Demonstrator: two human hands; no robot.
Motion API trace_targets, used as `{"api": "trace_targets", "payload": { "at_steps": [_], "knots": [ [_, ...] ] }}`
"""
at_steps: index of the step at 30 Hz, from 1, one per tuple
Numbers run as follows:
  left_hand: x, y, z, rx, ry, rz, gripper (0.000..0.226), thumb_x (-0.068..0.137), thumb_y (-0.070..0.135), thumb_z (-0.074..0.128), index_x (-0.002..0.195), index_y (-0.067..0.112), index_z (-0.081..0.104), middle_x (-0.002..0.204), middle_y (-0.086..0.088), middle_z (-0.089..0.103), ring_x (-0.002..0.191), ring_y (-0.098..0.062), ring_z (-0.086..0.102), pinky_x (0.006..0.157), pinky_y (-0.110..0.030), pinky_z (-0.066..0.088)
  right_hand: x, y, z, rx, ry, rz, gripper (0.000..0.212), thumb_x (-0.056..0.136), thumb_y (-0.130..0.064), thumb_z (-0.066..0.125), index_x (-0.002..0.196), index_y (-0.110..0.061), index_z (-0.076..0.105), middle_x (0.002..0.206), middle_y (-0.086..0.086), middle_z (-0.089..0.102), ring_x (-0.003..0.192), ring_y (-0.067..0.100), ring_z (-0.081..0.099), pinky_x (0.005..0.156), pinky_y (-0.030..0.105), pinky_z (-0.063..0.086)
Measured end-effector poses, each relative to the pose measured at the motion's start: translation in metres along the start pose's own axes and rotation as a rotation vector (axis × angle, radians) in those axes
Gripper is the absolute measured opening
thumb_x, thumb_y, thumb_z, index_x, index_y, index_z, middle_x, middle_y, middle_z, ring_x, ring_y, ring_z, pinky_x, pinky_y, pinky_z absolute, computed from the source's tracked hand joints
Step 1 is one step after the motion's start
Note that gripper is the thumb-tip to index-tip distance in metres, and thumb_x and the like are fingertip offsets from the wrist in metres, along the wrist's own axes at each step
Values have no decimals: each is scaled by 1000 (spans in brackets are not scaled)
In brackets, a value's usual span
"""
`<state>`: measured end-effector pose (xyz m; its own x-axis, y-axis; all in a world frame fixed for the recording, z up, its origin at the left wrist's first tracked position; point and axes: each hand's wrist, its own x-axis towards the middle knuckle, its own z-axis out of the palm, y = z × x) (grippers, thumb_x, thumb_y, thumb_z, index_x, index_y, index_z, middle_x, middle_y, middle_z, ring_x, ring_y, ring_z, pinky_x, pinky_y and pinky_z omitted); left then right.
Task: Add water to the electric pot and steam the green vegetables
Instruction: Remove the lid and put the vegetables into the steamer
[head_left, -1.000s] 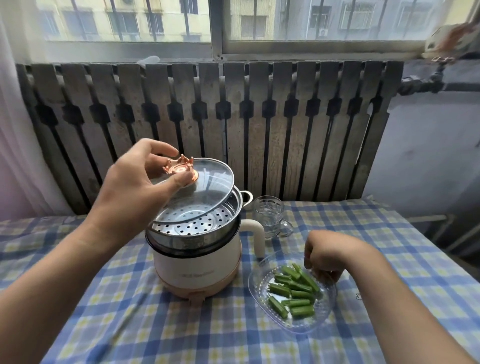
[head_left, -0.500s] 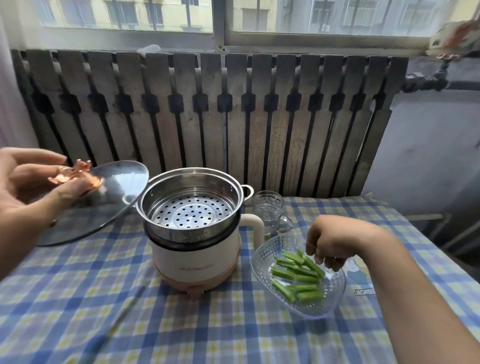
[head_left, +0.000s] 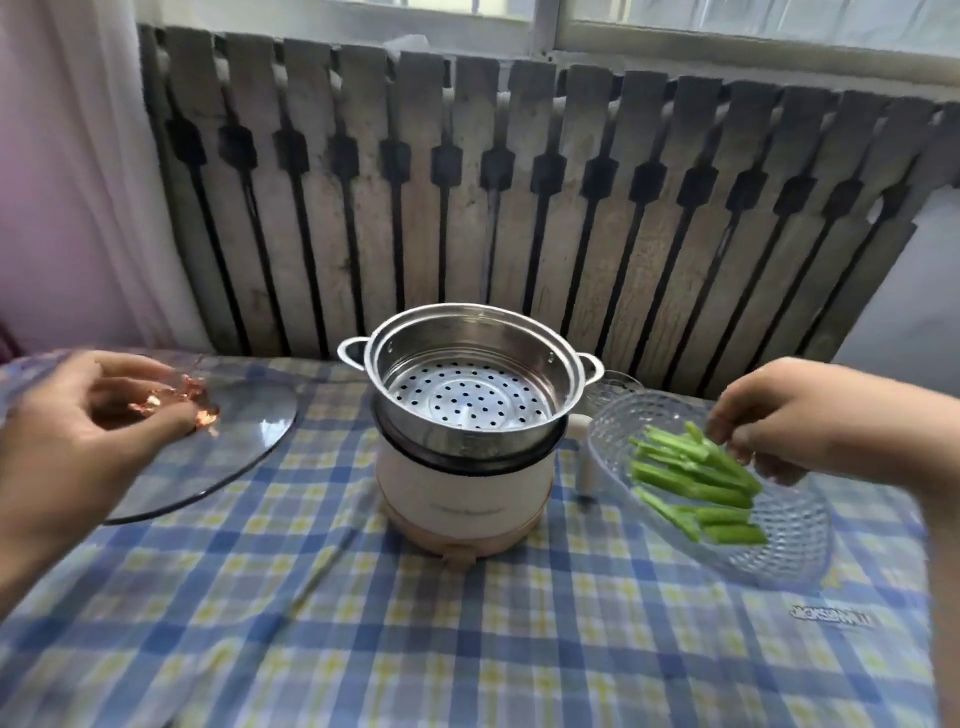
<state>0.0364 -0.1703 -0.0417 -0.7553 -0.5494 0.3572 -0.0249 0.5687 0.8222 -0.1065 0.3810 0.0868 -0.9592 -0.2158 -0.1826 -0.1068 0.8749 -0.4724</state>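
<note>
A white electric pot (head_left: 462, 486) stands mid-table with a perforated steel steamer basket (head_left: 467, 384) on top, uncovered and with nothing in it. Left of it lies the glass lid (head_left: 249, 447), low over or on the cloth. My left hand (head_left: 78, 436) grips its copper knob (head_left: 176, 402). To the right, a clear glass dish (head_left: 784, 535) holds several green vegetable sticks (head_left: 696, 483) and tilts toward the pot. My right hand (head_left: 810, 415) holds the dish's far rim, fingers touching the topmost sticks.
A blue and yellow checked cloth (head_left: 467, 639) covers the table. A glass cup (head_left: 618, 382) stands behind the dish, mostly hidden. A worn wooden slat screen (head_left: 519, 208) backs the table, with a curtain (head_left: 67, 171) at the left.
My left hand carried the lid off the steamer and down to the left. My right hand lifted and tilted the dish of vegetables toward the pot.
</note>
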Motion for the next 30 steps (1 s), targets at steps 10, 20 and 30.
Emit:
{"api": "trace_targets", "payload": {
  "at_steps": [10, 20, 30],
  "knots": [
    [-13, 19, 29, 147, -86, -210, 40, 67, 22, 101, 95, 30, 74, 83, 7, 76, 79, -16, 72, 43, -23, 51, -6, -54, -23, -21, 232, -219, 71, 91, 14, 59, 68, -50, 77, 63, -8, 78, 40, 3, 63, 44, 23, 52],
    [-18, 24, 35, 367, -206, -314, 25, 69, 35, 92, 90, 34, 79, 90, 7, 78, 75, -13, 71, 49, -25, 49, 28, -150, -17, 1, 206, -186, 56, 88, 14, 49, 55, -21, 79, 49, -1, 73, 38, 4, 61, 53, 25, 54],
    [-24, 37, 31, 480, -349, -296, 39, 68, 33, 95, 98, 36, 69, 105, 4, 73, 93, -14, 70, 77, -35, 66, 48, -175, 24, -250, 172, -135, 30, 76, 4, 52, 84, 5, 81, 84, 30, 78, 85, 43, 77, 77, 49, 66]
  ]
}}
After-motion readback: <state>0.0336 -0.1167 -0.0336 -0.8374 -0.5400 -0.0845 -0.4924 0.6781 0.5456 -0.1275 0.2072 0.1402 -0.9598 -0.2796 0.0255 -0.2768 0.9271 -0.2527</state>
